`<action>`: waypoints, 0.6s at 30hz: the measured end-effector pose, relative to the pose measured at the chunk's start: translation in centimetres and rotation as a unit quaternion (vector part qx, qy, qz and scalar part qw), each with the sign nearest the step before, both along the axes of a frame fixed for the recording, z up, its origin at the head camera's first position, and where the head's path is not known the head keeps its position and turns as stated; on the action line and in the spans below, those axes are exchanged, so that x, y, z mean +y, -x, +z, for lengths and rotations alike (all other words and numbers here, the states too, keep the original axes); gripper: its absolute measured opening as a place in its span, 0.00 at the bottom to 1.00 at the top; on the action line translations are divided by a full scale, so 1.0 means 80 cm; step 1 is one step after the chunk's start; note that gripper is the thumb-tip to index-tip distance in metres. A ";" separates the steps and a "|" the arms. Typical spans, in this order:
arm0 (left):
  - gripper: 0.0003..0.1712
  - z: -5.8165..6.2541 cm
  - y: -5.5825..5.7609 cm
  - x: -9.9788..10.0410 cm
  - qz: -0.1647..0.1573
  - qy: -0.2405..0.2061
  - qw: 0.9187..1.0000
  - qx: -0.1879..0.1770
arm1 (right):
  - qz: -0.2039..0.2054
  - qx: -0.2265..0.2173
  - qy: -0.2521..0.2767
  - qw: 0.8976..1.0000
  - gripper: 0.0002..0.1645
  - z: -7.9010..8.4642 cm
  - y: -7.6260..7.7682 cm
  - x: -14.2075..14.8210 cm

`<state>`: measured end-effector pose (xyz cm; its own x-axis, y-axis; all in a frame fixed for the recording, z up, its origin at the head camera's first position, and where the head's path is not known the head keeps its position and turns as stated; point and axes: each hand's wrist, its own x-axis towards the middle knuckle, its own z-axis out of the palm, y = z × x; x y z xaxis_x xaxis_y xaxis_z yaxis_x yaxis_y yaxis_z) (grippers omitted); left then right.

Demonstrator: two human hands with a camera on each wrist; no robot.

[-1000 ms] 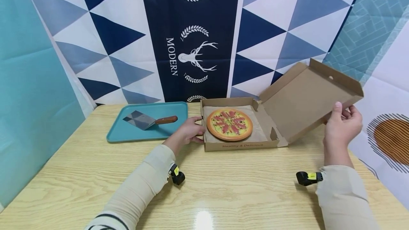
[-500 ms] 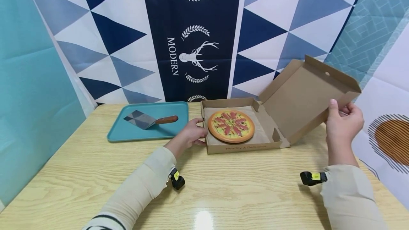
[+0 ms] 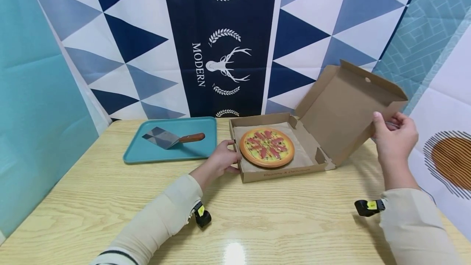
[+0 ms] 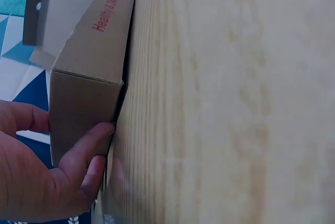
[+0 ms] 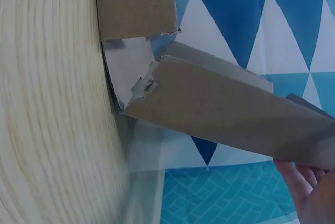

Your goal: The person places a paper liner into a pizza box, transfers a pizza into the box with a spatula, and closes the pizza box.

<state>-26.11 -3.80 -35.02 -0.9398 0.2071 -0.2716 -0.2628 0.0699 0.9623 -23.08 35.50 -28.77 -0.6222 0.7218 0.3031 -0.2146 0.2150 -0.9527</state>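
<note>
Left hand [image 3: 220, 158], fingers spread, grips pizza box [image 3: 287, 173] side wall; right hand [image 3: 397, 140] pinches raised lid's edge; round pizza [image 3: 267, 148] inside

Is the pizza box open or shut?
Open: the right hand holds the lid up at a slant, and the pizza shows inside the box.

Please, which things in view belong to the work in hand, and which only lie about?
In hand:
pizza box, held by left hand
its raised lid, held by right hand
pizza inside

Apparently lying about, untouched:
teal tray
spatula on it
</note>
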 end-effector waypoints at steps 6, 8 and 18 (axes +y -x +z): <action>0.42 -0.001 -0.010 0.005 0.015 -0.005 1.000 0.001 | 0.073 0.041 0.101 0.991 0.22 0.009 -0.003 0.003; 0.42 -0.001 -0.013 0.007 0.020 -0.007 1.000 -0.001 | 0.095 0.042 0.110 0.988 0.23 0.012 -0.003 0.004; 0.45 -0.003 -0.030 0.017 0.030 -0.013 0.999 -0.021 | 0.159 0.016 0.065 0.985 0.25 0.019 0.003 0.008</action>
